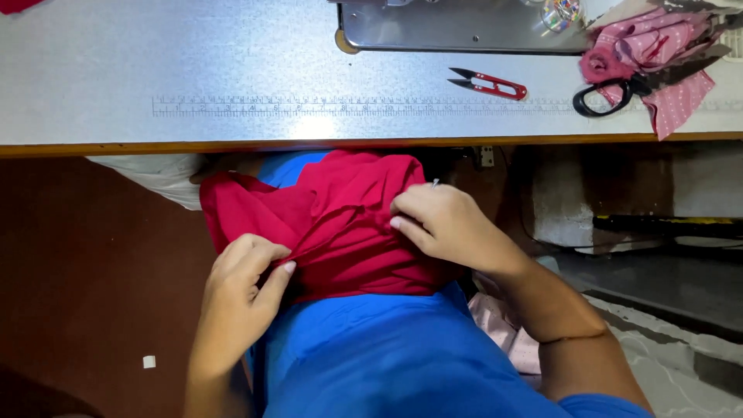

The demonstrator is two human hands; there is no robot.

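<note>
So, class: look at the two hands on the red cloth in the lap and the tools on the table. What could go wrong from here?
1. The red cloth is bunched in the lap, pinched by the left hand and right hand; a fold could slip to the floor.
2. The red thread snips lie open on the table, so a reaching hand might get nicked.
3. The black-handled scissors sit half under pink fabric, easily snagged.

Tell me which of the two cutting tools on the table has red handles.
The small thread snips, lying left of the black-handled scissors, which rest partly under pink fabric.
</note>
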